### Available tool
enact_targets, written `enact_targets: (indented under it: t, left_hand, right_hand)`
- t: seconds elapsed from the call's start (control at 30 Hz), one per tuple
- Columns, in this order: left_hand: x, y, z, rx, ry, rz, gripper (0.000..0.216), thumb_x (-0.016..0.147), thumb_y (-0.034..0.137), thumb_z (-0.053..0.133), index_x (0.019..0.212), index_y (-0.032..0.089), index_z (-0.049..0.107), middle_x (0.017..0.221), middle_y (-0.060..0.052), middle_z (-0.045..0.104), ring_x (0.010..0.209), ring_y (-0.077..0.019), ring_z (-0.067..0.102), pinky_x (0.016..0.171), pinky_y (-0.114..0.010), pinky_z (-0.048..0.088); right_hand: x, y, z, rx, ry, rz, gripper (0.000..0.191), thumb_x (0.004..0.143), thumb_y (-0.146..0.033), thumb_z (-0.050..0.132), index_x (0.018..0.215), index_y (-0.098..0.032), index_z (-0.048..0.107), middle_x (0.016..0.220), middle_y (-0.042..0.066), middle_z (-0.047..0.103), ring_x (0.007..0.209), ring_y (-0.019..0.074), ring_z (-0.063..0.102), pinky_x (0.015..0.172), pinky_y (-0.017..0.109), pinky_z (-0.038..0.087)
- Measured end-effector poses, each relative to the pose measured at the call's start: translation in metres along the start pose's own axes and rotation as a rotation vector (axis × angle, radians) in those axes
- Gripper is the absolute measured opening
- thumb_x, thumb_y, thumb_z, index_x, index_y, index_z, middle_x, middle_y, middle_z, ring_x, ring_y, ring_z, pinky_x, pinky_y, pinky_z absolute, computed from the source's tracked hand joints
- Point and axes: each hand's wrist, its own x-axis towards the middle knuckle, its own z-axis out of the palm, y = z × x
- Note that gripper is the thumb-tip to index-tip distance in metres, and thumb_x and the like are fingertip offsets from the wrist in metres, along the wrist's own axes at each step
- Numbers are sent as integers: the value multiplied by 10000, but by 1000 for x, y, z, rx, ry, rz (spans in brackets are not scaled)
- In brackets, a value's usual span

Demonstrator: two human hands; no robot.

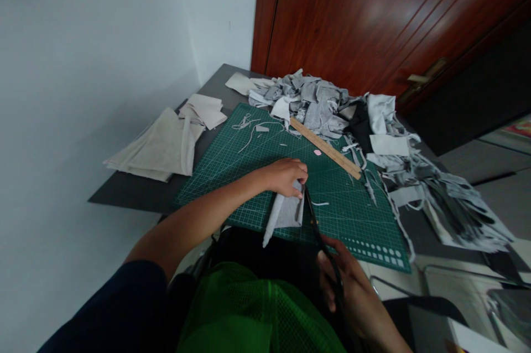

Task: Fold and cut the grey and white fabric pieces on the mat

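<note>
My left hand (286,176) is closed on the top edge of a grey fabric piece (288,212), holding it up over the near edge of the green cutting mat (249,159). My right hand (348,281) grips the handles of black scissors (317,220). The blades run up along the right edge of the fabric piece, toward my left fingers. A pale folded strip of the same cloth (271,223) hangs down to the left of the piece.
A wooden ruler (326,148) lies diagonally on the mat among thin fabric trimmings. A heap of grey and white fabric scraps (315,101) spreads along the back and right side. Folded beige cloth (161,145) lies at the left. A wooden door stands behind the dark table.
</note>
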Motion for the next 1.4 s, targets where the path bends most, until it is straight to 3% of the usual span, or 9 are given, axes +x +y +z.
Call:
enact_targets:
  t: [0.4,0.97,1.4]
  left_hand:
    - [0,2,-1,35,-20,-11,276,749,356,843,935,209,701,1046,-55,693,1041,-250,592,881,-370,430]
    - [1,-1,1,23,-13,1,271,738,357,835,936,216,713,1042,-57,693,1026,-252,594,875,-375,433]
    - [1,0,1,24,-27,-32,270,738,362,842,921,230,695,1052,-47,691,1049,-248,591,873,-354,427]
  right_hand:
    - [-3,-3,2,-16,10,1,615,897,-581,700,1363,-252,471,585,-103,470,435,92,426,377,184,354]
    - [-3,-8,8,-16,51,28,706,819,-628,748,1345,-236,489,578,-96,504,406,86,408,362,194,321]
    - [-5,-6,7,-38,46,18,682,843,-616,734,1350,-236,482,599,-99,498,418,79,400,366,190,318]
